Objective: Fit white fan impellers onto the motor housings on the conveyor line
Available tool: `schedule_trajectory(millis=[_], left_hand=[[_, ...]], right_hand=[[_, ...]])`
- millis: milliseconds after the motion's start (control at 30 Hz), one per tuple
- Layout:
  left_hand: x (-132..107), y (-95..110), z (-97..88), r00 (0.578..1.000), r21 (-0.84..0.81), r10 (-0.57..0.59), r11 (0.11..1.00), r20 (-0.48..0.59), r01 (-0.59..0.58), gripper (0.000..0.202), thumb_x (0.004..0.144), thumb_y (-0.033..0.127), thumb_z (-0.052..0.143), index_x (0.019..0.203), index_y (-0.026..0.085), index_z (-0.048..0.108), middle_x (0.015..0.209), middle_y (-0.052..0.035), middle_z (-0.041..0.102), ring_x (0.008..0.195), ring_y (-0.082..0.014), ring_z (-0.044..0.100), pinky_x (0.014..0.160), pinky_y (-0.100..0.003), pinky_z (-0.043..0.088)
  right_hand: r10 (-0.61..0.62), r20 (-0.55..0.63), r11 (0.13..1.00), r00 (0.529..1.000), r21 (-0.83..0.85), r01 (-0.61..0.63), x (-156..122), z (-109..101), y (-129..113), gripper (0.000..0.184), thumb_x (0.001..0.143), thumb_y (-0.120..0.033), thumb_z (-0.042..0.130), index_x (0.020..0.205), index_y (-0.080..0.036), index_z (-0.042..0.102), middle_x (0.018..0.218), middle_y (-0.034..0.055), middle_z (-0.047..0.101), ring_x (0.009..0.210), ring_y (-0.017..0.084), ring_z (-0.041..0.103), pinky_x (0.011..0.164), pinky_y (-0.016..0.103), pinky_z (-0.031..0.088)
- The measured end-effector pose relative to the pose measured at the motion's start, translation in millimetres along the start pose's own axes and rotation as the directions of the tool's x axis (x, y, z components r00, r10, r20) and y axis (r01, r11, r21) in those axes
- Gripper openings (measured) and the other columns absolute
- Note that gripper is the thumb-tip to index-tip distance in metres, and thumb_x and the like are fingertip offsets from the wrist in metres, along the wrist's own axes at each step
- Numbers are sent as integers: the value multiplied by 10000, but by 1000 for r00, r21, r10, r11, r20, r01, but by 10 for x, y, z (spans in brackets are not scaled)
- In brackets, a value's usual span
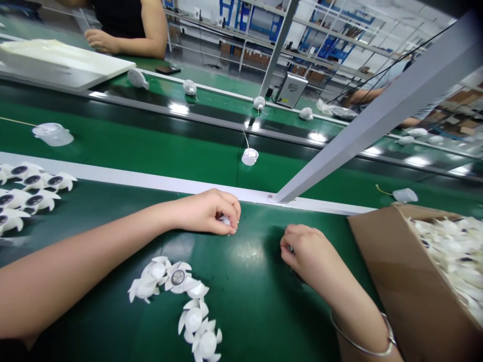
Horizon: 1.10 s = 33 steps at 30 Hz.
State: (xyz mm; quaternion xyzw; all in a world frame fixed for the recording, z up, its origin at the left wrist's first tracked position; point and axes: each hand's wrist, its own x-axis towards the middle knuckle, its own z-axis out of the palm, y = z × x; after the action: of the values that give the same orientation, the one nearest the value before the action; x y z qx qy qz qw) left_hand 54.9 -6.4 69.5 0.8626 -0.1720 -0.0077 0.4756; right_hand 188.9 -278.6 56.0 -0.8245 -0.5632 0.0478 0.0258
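My left hand [211,213] is closed above the green work surface [241,301], its fingers curled around a small whitish part [225,220] that is mostly hidden. To the right, my right hand [305,251] is also closed, thumb against the fingers. A tiny dark, shiny bit shows between them, too small to name. Several white fan impellers [193,319] lie in a curved row below my left hand. One impeller [178,277] has its round, dark-rimmed hub facing up. Neither hand touches the row.
An open cardboard box [381,251] full of white impellers stands at the right. More impellers [35,201] sit in rows at the far left. Clear plastic housings with wires [249,157] lie on the green conveyor [169,156]. A slanted metal post [370,115] rises beyond my right hand. Co-workers sit opposite.
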Motion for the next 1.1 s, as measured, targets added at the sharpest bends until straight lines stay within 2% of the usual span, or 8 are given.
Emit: schedule_trajectory(millis=[100, 200, 300, 433, 533, 667, 867, 1100], left_hand=[[13, -49, 80, 985, 205, 105, 976, -140, -75, 161, 852, 123, 615, 835, 210, 750, 946, -46, 685, 874, -166, 635, 776, -273, 477], [8, -34, 141, 986, 352, 165, 925, -36, -142, 197, 854, 106, 594, 837, 237, 741, 955, -31, 708, 949, -193, 618, 839, -305, 463], [-9, -29, 143, 983, 300, 181, 940, -23, -166, 150, 796, 224, 729, 945, 239, 731, 1072, -35, 685, 1027, -214, 604, 894, -314, 462], [-36, -161, 76, 986, 209, 115, 974, -120, -88, 686, 622, 352, 880, 1250, 236, 631, 1265, -84, 592, 1166, -267, 559, 988, -356, 445], [-48, -300, 42, 994, 152, 89, 985, -65, -78, 528, 671, 305, 854, 1160, 210, 682, 1102, -63, 673, 1009, -211, 629, 891, -298, 475], [-43, -363, 50, 995, 167, 84, 983, -58, -74, 411, 668, 277, 858, 1048, 210, 717, 972, -24, 707, 905, -182, 645, 821, -264, 455], [-31, -331, 62, 996, 197, 70, 979, -47, -60, 350, 650, 299, 871, 945, 203, 710, 890, 8, 682, 857, -173, 628, 766, -247, 418], [-27, -336, 54, 998, 215, 47, 976, -44, -36, 294, 664, 309, 853, 881, 189, 694, 850, 11, 671, 826, -170, 614, 723, -237, 406]], right_hand=[[22, -41, 999, 999, 35, -20, 33, -11, -15, 138, 779, -104, 550, 673, -190, 539, 713, 13, 554, 705, 178, 536, 661, 317, 390], [56, -87, 977, 995, 209, -37, 65, -46, -54, 101, 800, -119, 528, 740, -201, 528, 726, 1, 549, 676, 154, 511, 626, 287, 388], [76, -143, 916, 987, 401, -12, 96, -73, -164, 96, 839, -146, 509, 777, -205, 552, 756, 4, 567, 685, 141, 524, 624, 267, 407], [79, -214, 834, 974, 549, 53, 176, -64, -390, 101, 846, -156, 534, 778, -207, 590, 772, 5, 592, 719, 143, 555, 669, 259, 446], [56, -230, 819, 972, 568, 87, 292, -49, -553, 96, 841, -150, 561, 796, -208, 623, 788, -1, 607, 724, 136, 564, 675, 249, 451], [-22, -223, 863, 975, 487, 131, 486, -39, -707, 104, 842, -135, 564, 809, -197, 640, 800, 6, 612, 716, 138, 570, 675, 252, 438], [-153, -182, 974, 971, 140, 180, 655, -18, -784, 99, 876, -175, 586, 817, -158, 664, 793, 45, 606, 723, 177, 579, 677, 287, 414], [-285, -182, 950, 941, -182, 253, 696, -25, -816, 120, 863, -181, 624, 926, -128, 712, 808, 63, 652, 730, 214, 607, 684, 325, 403]])
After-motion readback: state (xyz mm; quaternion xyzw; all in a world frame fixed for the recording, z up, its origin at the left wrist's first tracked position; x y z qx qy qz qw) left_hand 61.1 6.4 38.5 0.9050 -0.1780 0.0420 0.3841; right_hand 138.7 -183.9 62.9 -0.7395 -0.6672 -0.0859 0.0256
